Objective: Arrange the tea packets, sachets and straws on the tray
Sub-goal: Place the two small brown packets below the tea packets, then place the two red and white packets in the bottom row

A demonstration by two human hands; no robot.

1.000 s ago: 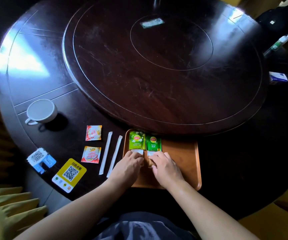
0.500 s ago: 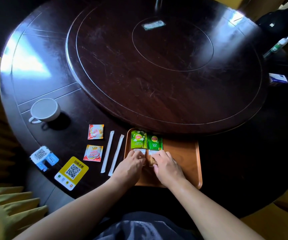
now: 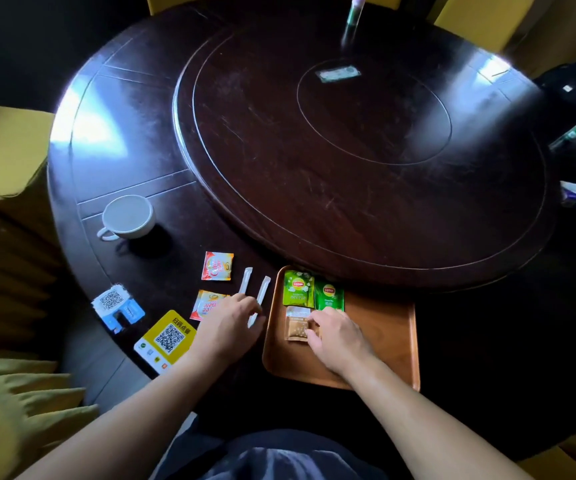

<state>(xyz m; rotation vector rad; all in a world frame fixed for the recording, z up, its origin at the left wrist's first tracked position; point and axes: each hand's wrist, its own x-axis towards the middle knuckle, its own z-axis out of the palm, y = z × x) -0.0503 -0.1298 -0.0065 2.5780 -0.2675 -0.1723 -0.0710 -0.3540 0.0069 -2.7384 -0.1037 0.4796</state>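
The dark round surface (image 3: pixel 148 140) carried an orange tray (image 3: pixel 380 341) at its near edge. A yellow QR-code card (image 3: pixel 165 336) lay to the tray's left. On the tray, 2 green tea packets (image 3: pixel 298 292) read "Lipton". 2 red-orange sachets (image 3: pixel 217 266) and 2 white straws (image 3: pixel 246 280) lay left of it. The left hand (image 3: pixel 229 325), fingers loosely spread, rested over the straws; the right hand (image 3: pixel 340 337) pressed a brown sachet (image 3: pixel 296 328) on the tray; grip unclear.

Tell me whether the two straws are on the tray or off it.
Off. Both straws lie on the table left of the tray, with the left hand over them.
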